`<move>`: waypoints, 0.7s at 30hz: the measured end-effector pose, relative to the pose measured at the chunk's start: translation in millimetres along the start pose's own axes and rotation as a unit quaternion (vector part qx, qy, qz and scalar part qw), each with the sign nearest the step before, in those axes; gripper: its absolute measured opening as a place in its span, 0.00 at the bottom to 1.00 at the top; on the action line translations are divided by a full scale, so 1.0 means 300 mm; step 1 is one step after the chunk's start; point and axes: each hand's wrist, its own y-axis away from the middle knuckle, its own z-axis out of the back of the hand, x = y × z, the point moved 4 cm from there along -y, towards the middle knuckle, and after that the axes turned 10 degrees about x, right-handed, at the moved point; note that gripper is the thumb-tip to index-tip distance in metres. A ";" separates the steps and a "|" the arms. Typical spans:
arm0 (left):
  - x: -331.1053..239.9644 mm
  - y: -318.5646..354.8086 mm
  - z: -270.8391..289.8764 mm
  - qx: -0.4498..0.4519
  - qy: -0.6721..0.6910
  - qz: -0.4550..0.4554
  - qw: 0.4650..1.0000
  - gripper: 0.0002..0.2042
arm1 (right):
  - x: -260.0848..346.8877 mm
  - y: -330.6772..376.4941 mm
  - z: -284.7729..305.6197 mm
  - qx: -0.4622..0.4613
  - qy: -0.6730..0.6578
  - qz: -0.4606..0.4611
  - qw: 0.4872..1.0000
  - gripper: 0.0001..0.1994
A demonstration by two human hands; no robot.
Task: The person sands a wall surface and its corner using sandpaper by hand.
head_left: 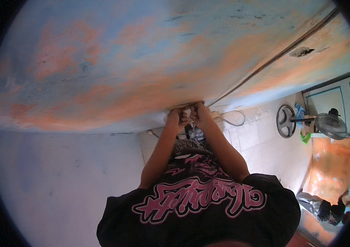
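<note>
Black T-shirt (208,230), worn by the person: one line of large stylised pink lettering (202,199), pale-edged, spread across the chest, upside down from this viewpoint. Nearer the hem: smaller pink printed marks (204,165), too indistinct to read.

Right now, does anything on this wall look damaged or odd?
Yes: toward the upper right, the wall has a rough, gouged-looking patch, grey against the smoother orange around it. Elsewhere the wall looks blotchy, with blue and orange unevenly mixed.
</note>
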 end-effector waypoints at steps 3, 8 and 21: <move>-0.044 0.083 -0.096 0.026 -0.038 -0.029 0.999 0.10 | 0.070 0.036 -0.017 0.045 0.046 0.039 0.997 0.05; 0.002 0.013 -0.010 0.041 -0.017 -0.017 0.999 0.10 | 0.023 -0.018 0.014 0.021 0.082 0.008 0.996 0.04; 0.000 0.044 -0.033 -0.020 -0.053 -0.070 0.996 0.09 | 0.062 0.059 -0.036 0.028 0.044 0.027 0.998 0.04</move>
